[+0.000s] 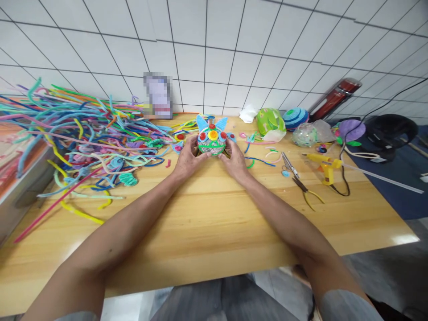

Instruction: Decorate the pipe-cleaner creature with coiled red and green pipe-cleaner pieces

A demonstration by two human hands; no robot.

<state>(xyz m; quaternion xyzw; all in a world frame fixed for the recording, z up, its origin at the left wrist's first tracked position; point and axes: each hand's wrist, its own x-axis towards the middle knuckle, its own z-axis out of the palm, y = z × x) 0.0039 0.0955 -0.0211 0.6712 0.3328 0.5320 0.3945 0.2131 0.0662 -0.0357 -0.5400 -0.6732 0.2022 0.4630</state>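
Both hands hold a round craft ball (211,140) wrapped in green and blue pipe cleaners, with red and yellow coiled discs on its front and two light-blue pointed ears on top. It rests on the wooden table (207,223) near the far edge. My left hand (187,157) grips its left side with curled fingers. My right hand (235,159) grips its right side the same way.
A big heap of coloured pipe cleaners (76,133) covers the table's left. To the right lie scissors (289,166), yellow-handled pliers (307,191), a yellow glue gun (326,167) with cord, a green ball (270,121), a blue coiled ball (295,117) and a glittery ball (305,134).
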